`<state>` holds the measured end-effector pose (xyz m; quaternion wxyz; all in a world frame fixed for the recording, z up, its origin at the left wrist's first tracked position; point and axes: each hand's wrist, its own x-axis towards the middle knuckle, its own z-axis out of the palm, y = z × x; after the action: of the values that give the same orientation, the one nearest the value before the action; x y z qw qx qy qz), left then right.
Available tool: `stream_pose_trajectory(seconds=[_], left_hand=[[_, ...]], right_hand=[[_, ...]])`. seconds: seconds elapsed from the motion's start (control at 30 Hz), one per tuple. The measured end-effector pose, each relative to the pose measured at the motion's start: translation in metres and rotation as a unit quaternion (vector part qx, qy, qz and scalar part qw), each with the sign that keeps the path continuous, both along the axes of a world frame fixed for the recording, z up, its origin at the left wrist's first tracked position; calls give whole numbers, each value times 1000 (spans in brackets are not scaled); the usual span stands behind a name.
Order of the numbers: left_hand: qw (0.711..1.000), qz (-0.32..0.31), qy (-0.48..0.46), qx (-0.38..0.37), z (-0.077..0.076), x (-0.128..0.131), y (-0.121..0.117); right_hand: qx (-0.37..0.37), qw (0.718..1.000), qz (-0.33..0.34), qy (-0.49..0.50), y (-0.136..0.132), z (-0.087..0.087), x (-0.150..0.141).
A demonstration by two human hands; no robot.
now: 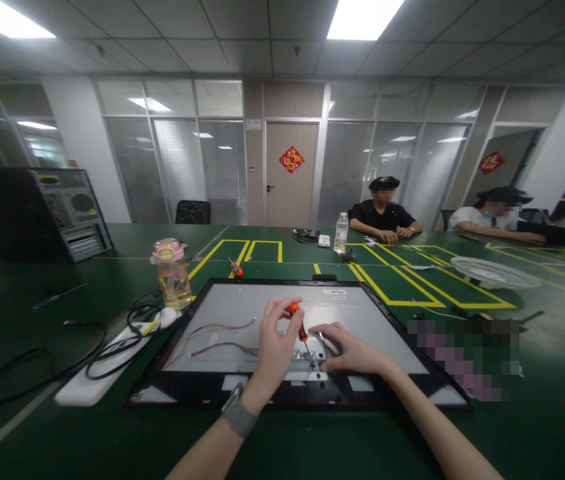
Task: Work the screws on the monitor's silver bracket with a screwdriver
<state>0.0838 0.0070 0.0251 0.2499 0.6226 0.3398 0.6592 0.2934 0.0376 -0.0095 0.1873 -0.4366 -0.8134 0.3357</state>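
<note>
A large flat display panel (222, 313) with a black frame lies back side up on the green table, its pale metal back facing me. Upright in my left hand (277, 333) is an orange and black screwdriver (303, 332), its handle top pinched by the fingers. The screwdriver's tip points down at a small metal bracket (307, 375) near the panel's front edge. My right hand (352, 350) curls thumb and fingers around the bracket's right side; the exact contact is partly hidden. Thin wires (222, 347) lie on the panel, left of my left hand.
A white power strip (97, 373) with black cables and a pink-lidded bottle (171, 277) stand left. Further left is an open computer case (37, 213). A clear bottle (341, 233), a red-handled tool (236, 269) and a round white plate-like part (495, 272) lie beyond. Two people sit opposite.
</note>
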Motion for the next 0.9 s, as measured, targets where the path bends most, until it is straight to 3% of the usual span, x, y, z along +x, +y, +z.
stream_pose_trajectory(seconds=[0.13, 0.33, 0.53, 0.73, 0.9], left_hand=[[1000, 7, -3, 4, 0, 1, -1], [999, -33, -26, -22, -1, -2, 1], [1000, 1, -22, -19, 3, -2, 0], [994, -44, -57, -79, 0, -6, 2], [999, -10, -19, -34, 4, -4, 0]], right_hand=[[-6, 1000, -7, -8, -1, 3, -1], [-7, 1000, -7, -2, -2, 2, -1], [-5, 1000, -16, -6, -2, 2, -3], [-4, 1000, -13, 0, -1, 0, 0], [-5, 1000, -7, 5, 1, -2, 0]])
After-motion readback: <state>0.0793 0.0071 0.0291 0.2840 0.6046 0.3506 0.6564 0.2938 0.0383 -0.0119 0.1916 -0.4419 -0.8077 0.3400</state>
